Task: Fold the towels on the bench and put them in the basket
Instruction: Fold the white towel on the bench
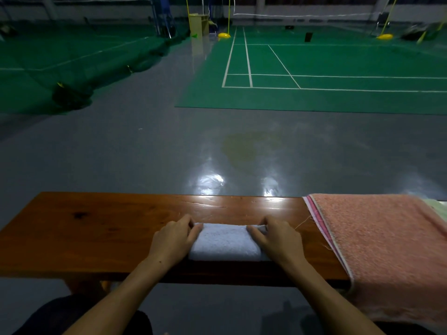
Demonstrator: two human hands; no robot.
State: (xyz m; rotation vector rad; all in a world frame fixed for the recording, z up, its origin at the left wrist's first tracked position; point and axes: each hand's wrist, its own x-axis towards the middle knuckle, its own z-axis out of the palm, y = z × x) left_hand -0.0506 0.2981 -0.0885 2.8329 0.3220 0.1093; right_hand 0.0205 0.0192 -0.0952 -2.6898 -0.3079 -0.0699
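Note:
A small white towel, folded into a compact rectangle, lies on the wooden bench near its front edge. My left hand grips the towel's left end, fingers curled over its far corner. My right hand grips the right end the same way. A larger pink towel lies spread over the bench's right end and hangs down over the front edge, with striped cloth edges and a pale green cloth showing under it. No basket is in view.
The bench's left half is bare wood. Beyond it lies a glossy grey floor, then a green badminton court with nets and yellow post bases far off. My dark-clad knee shows below the bench.

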